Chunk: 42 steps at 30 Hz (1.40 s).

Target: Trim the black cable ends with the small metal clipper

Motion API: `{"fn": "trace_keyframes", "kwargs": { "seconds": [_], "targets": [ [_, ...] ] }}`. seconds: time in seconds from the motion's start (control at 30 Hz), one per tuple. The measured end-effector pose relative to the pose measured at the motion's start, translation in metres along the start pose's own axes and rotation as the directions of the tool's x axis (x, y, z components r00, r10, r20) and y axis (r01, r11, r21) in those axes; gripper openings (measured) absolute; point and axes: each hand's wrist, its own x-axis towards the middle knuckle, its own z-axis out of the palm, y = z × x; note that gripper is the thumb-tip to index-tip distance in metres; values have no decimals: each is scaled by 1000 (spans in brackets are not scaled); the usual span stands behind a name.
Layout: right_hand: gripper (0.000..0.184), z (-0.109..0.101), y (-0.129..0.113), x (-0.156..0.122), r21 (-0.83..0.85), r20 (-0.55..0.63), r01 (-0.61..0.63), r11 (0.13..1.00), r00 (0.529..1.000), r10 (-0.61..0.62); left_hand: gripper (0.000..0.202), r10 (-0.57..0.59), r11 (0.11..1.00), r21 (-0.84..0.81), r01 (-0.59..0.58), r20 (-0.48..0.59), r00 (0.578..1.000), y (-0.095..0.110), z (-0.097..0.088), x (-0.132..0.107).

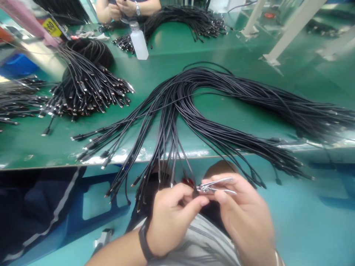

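My left hand is closed in a pinch on the end of one black cable that hangs over the table's front edge. My right hand is closed on metal tweezers, whose tips meet the cable end at my left fingertips. Both hands are held low, over my lap, below the table edge. Above them a big fan of black cables spreads across the green table, many of the ends dangling over the edge.
A second heap of black cables lies at the left, another pile at the back. A white plastic bottle stands near the back. Another person's hands work across the table. White frame legs stand at right.
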Motion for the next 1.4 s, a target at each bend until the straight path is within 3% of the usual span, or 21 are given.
{"fn": "trace_keyframes", "kwargs": {
  "seconds": [0.37,0.47,0.53,0.6,0.7,0.77,0.83,0.9,0.97,1.03,1.1,1.2,1.27,1.3,1.4],
  "targets": [
    [5,-4,-1,4,-148,-55,-118,982,992,111,32,49,997,56,-48,-3,999,1,0,1],
    [12,-7,6,6,-42,-86,-152,987,985,148,34,38,997,60,-39,5,999,2,3,1],
    [14,-11,10,9,103,-24,-137,985,990,140,35,11,998,62,-13,31,999,1,6,1],
    [14,-17,12,13,173,154,-158,972,979,132,36,-33,998,52,29,77,996,-3,9,1],
    [15,-27,9,19,30,380,-200,979,908,174,34,-162,979,-97,181,178,971,-19,17,3],
    [15,-33,4,24,-160,367,-144,977,910,194,39,-262,909,-263,324,245,933,-34,23,4],
    [17,-39,-1,28,-382,266,-32,924,953,143,42,-320,838,-370,401,262,911,-47,29,6],
    [20,-47,-5,32,-588,169,68,806,985,40,42,-341,806,-422,415,241,909,-52,31,8],
    [24,-56,-5,36,-739,68,93,667,996,-64,41,-340,762,-504,406,221,914,-49,30,10],
    [27,-65,-3,40,-832,-31,55,552,989,-145,49,-312,664,-642,383,228,922,-41,26,12],
    [30,-71,1,42,-881,-97,23,473,969,-227,58,-279,505,-775,379,269,922,-31,21,15],
    [29,-69,8,37,-902,-148,24,431,920,-362,45,-276,328,-829,453,375,885,-21,16,19],
    [27,-60,11,28,-868,-204,32,496,888,-413,34,-321,288,-809,512,423,848,-19,15,22],
    [26,-54,13,23,-817,-230,42,574,891,-392,32,-344,286,-798,531,431,834,-19,15,24],
    [21,-35,19,12,-453,-211,18,891,969,-127,30,-363,331,-759,561,447,818,-21,15,28]
  ]
}}
